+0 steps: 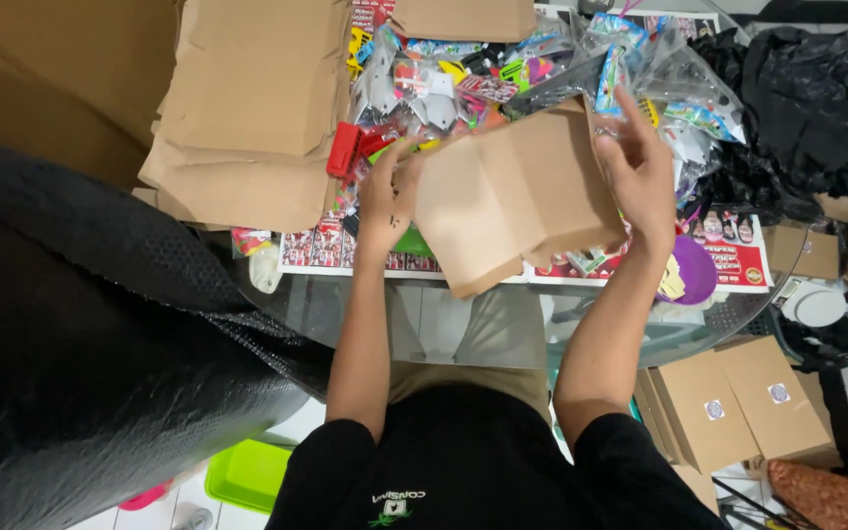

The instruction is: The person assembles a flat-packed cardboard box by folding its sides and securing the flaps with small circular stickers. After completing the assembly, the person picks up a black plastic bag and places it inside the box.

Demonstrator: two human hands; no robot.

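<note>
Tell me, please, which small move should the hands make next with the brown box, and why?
Probably fold the loose bottom flap shut. Both hands, left hand and right hand, hold the cardboard box above the glass table, and its lower flap hangs open.

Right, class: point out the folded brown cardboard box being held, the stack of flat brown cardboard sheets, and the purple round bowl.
Folded brown cardboard box (517, 201): head view, middle of its front panel.
Stack of flat brown cardboard sheets (247, 108): head view, top sheet.
Purple round bowl (701, 267): head view, right rim.

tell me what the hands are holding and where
A brown cardboard box, partly folded: left hand grips its left edge, right hand its right side.
</note>
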